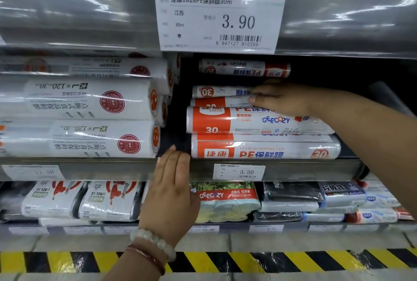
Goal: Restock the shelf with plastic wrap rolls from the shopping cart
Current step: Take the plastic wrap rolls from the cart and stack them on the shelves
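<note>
Several orange-and-white plastic wrap rolls lie stacked on the middle shelf. The front roll sits at the shelf lip and a second roll lies on top of it. Two thinner rolls lie behind them, and one more roll rests further back. My right hand reaches in from the right and rests on the thinner rolls, fingers flat along them. With straight fingers, my left hand lies against the shelf's front edge, its fingertips at the dark gap left of the rolls. No shopping cart is in view.
Large white rolls with red round seals fill the shelf's left half. A price tag reading 3.90 hangs on the shelf above. Packs of bags line the lower shelf. Yellow-black hazard tape runs along the base.
</note>
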